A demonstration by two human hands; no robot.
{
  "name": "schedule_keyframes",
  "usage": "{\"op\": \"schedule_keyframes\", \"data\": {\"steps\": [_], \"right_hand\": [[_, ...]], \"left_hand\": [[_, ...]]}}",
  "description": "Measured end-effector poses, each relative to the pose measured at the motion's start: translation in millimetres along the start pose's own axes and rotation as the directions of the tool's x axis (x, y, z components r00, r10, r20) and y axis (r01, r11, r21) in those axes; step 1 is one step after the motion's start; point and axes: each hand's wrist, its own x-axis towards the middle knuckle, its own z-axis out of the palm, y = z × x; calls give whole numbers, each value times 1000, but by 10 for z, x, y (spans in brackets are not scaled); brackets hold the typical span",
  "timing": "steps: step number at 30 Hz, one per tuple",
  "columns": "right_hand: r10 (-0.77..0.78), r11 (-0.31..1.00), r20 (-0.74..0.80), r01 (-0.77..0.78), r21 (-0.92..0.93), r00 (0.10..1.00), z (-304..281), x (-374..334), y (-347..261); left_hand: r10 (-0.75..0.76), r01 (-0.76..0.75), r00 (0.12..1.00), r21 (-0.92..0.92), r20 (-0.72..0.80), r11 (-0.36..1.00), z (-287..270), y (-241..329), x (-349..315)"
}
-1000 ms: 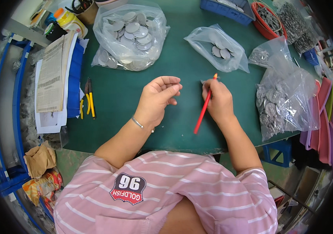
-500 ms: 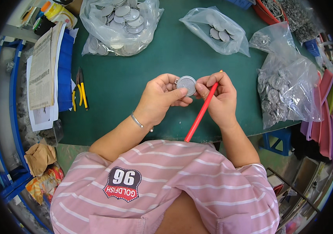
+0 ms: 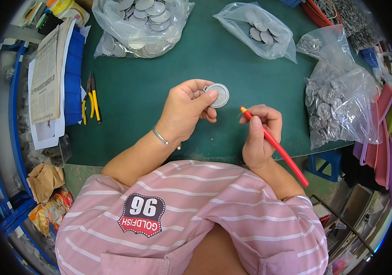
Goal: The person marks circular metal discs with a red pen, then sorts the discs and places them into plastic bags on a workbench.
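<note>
Head view shows me, remotely, yellow-handled pliers [image 3: 91,101] near the left edge of the smooth green tabletop [image 3: 136,91]. Farther in, a crinkled clear bag [image 3: 180,25] holds flat grey discs [image 3: 160,17]. Above the tabletop's near half, the left hand [image 3: 183,109] pinches a round silvery medallion [image 3: 221,95]: fine-grained face, beaded rim, small loop. The right hand's [image 3: 256,141] fingers grip a slim red pencil [image 3: 282,151], tip near but apart from it. By the right edge, another clear bag [image 3: 352,82] bulges with shiny metal pieces [image 3: 326,96].

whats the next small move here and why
Perhaps bring the red pencil-like tool to the round metal piece: the right hand holds the tool, tip toward the piece but apart, while the left hand holds the piece, textured face showing.
</note>
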Motion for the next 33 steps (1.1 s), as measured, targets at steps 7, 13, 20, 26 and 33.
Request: {"op": "schedule_keyframes", "data": {"steps": [7, 13, 20, 26, 33], "right_hand": [[-71, 991, 81, 80, -106, 994, -36, -20, 18], [-183, 956, 144, 210, -203, 972, -11, -1, 36], [-238, 936, 166, 272, -225, 957, 36, 34, 49], [-243, 925, 231, 297, -239, 942, 30, 41, 25], [-198, 956, 151, 225, -190, 968, -5, -9, 28]], "left_hand": [[-11, 11, 1000, 3, 21, 1000, 3, 3, -1], [-9, 9, 1000, -1, 27, 1000, 8, 2, -10], [33, -35, 999, 77, 19, 996, 61, 35, -40], [-23, 22, 999, 14, 32, 1000, 45, 29, -74], [-15, 17, 998, -40, 53, 999, 57, 118, -71]]}}
